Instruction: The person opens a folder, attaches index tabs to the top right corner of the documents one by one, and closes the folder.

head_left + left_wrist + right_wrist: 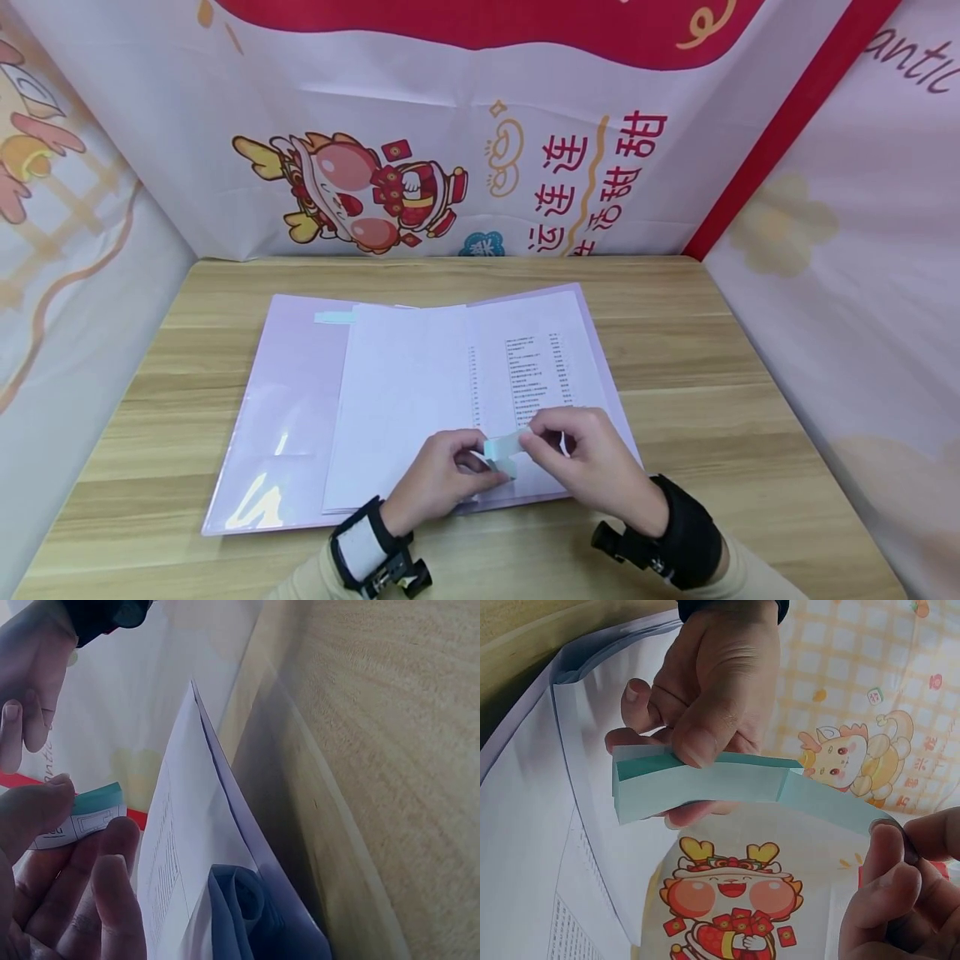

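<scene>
Delicately, both hands' fingers pinched a small teal-and-white pad of sticky notes (501,452) above the open lilac plastic folder (285,400); an uneven pull risked tearing or creasing the sheet.

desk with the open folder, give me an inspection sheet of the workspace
surface: wooden desk, light grain.
job's things: open lilac folder lying flat with white printed sheets; teal sticky-note pad held above its lower edge.
clutter: nothing seen.
hands: left hand grips the pad; right hand pinches its top sheet.
cables: nothing seen.
surroundings: cartoon-printed cloth backdrop on three sides; black wrist straps.
</scene>
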The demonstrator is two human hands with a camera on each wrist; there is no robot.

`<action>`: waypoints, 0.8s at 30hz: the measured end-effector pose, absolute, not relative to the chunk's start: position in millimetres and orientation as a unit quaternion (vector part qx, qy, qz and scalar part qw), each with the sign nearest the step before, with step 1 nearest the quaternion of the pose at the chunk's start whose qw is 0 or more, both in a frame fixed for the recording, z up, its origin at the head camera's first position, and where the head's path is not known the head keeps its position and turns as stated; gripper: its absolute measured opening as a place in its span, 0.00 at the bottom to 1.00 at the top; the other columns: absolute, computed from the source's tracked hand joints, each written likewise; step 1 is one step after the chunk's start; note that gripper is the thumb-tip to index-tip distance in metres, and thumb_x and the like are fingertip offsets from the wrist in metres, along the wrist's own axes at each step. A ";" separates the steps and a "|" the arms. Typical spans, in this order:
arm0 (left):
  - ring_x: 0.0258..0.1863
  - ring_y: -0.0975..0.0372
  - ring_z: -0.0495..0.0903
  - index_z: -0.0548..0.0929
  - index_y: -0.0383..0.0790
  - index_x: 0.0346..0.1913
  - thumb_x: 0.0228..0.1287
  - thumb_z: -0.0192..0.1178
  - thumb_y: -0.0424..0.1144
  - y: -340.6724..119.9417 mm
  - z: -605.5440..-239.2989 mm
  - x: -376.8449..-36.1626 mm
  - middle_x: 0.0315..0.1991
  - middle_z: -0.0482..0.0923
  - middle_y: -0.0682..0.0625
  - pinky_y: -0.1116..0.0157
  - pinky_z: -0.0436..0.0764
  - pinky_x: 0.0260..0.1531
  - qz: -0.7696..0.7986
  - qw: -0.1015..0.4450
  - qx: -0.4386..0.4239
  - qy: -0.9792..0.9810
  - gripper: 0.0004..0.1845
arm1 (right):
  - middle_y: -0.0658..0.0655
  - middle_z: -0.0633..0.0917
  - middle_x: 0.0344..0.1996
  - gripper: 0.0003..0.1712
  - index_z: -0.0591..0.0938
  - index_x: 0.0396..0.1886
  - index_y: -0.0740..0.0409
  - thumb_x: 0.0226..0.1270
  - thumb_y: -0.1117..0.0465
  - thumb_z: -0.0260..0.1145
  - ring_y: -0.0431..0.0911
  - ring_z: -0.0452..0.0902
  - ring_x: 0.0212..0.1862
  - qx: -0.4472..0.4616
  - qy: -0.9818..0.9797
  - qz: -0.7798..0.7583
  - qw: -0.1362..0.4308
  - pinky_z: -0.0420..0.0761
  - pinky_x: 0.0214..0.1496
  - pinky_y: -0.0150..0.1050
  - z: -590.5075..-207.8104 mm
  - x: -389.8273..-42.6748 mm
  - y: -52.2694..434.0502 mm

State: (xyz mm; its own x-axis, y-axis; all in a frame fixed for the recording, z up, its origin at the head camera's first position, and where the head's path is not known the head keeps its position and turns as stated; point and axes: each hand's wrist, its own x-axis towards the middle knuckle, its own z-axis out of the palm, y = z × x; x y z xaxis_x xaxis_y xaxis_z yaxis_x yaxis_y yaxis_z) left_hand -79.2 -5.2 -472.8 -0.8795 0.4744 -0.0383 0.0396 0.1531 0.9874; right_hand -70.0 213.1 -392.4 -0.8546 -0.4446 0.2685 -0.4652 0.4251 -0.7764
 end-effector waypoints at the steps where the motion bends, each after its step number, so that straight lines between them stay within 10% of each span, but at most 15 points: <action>1: 0.31 0.63 0.87 0.87 0.38 0.41 0.58 0.76 0.36 -5.3 -473.1 -79.2 0.38 0.88 0.49 0.68 0.85 0.31 0.626 0.175 0.174 0.740 0.10 | 0.39 0.75 0.21 0.14 0.82 0.25 0.47 0.72 0.66 0.67 0.35 0.67 0.23 0.269 -0.844 0.464 0.011 0.68 0.23 0.32 -391.8 -69.8 213.4; 24: 0.32 0.65 0.86 0.88 0.42 0.42 0.57 0.76 0.38 -9.4 -475.4 -81.9 0.39 0.87 0.54 0.69 0.85 0.34 0.586 0.163 0.195 0.769 0.11 | 0.40 0.75 0.21 0.16 0.80 0.23 0.47 0.71 0.67 0.67 0.35 0.64 0.20 0.243 -0.855 0.456 0.045 0.66 0.20 0.32 -389.6 -69.6 222.4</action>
State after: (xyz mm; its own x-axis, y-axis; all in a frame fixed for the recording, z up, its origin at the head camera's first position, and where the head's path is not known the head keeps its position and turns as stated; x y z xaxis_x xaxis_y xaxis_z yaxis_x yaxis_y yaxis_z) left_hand -81.9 -9.4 -475.4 -0.8707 0.4914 -0.0227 0.1087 0.2371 0.9654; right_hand -69.6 222.4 -389.6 -0.8774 -0.3746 0.2999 -0.4576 0.4651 -0.7578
